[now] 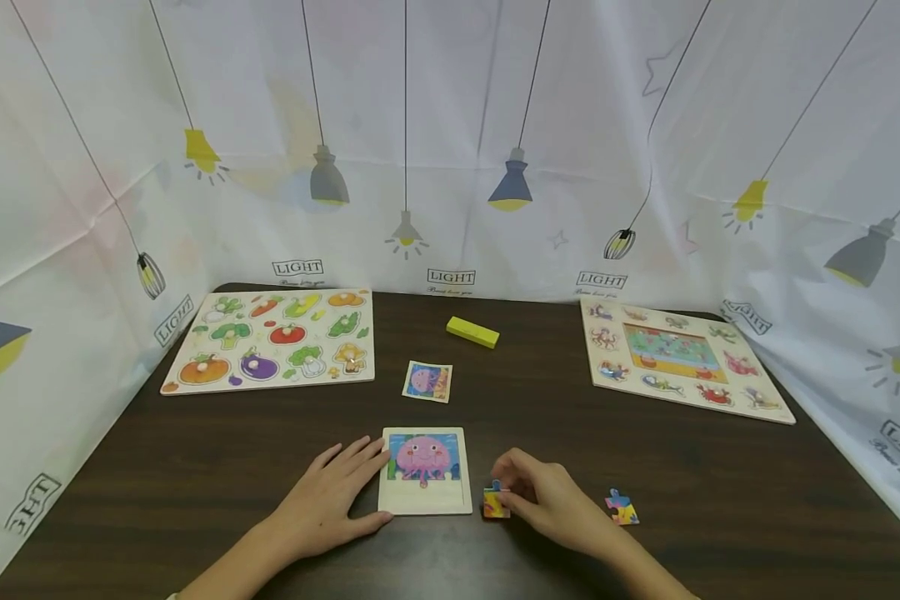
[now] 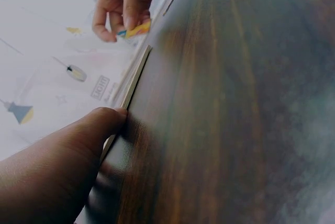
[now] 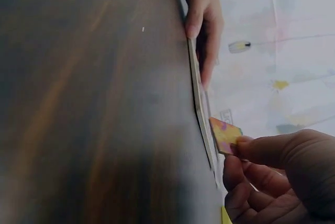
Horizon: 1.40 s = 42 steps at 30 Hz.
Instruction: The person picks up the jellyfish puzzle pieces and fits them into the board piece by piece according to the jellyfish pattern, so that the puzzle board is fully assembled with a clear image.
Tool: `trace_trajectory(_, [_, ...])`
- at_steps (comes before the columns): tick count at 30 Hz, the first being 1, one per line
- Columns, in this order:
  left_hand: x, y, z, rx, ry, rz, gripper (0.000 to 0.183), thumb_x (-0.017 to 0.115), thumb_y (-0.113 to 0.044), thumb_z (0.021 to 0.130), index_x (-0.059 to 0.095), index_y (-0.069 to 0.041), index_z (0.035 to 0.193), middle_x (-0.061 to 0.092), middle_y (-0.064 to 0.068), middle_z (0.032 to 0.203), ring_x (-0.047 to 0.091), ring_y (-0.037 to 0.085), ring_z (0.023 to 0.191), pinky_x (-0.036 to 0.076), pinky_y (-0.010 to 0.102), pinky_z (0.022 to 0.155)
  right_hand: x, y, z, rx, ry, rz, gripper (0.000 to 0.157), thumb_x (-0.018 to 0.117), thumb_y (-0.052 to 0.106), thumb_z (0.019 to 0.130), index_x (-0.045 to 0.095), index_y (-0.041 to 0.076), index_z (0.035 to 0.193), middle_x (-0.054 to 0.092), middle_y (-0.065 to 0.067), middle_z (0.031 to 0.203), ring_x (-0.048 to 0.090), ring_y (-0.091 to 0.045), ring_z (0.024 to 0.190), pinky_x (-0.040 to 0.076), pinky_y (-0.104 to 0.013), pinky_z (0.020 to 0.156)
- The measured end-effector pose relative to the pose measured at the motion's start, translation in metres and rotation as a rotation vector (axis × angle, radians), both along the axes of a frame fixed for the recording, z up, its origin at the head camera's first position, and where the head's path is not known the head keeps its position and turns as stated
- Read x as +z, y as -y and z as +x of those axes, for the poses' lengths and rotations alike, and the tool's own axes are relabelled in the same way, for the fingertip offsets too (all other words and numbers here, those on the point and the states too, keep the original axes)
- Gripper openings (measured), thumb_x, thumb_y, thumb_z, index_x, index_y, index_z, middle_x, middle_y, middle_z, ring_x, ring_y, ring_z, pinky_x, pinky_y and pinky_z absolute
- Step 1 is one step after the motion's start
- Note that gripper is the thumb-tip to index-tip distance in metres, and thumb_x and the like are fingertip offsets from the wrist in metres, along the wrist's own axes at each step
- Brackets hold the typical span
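A small square puzzle board (image 1: pixel 425 498) lies before me, its upper part filled with a pink jellyfish picture and its lower strip bare wood. My left hand (image 1: pixel 332 500) rests at the board's left side with fingers spread, the thumb at its lower left corner. Just right of the board, my right hand (image 1: pixel 543 496) pinches a yellow puzzle piece (image 1: pixel 495 502) with a blue knob between thumb and fingers. In the right wrist view that piece (image 3: pixel 225 135) is held tilted by one edge. Another puzzle piece (image 1: pixel 622 507), blue, pink and yellow, lies on the table beyond the right hand.
A small picture card (image 1: pixel 427 382) lies behind the board, with a yellow block (image 1: pixel 472 332) farther back. At the back left is a vegetable peg board (image 1: pixel 270 342); at the back right, a sea-animal board (image 1: pixel 682 360). A printed white curtain (image 1: pixel 450 125) surrounds the dark table (image 1: pixel 195 467).
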<state>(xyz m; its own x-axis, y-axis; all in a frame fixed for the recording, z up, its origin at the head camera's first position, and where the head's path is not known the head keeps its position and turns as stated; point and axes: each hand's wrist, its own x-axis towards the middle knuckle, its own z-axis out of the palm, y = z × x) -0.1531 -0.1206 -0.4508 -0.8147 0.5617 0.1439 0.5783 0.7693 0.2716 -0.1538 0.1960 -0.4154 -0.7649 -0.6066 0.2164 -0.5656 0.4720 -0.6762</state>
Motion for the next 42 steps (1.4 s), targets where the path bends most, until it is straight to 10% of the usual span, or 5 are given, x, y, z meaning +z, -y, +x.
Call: trace_trajectory(42, [-0.004, 0.002, 0.001, -0.004, -0.017, 0.031, 0.077, 0.045, -0.064, 0.085, 0.036, -0.013, 0.142, 0.029, 0.002, 0.148, 0.024, 0.021, 0.135, 0.019, 0.051, 0.105, -0.015, 0.104, -0.035, 0.07, 0.143, -0.039, 0.01, 0.065, 0.005, 0.084, 0.06, 0.005, 0.092, 0.059, 0.008, 0.066, 0.054, -0.001, 0.057, 0.045, -0.019, 0.055])
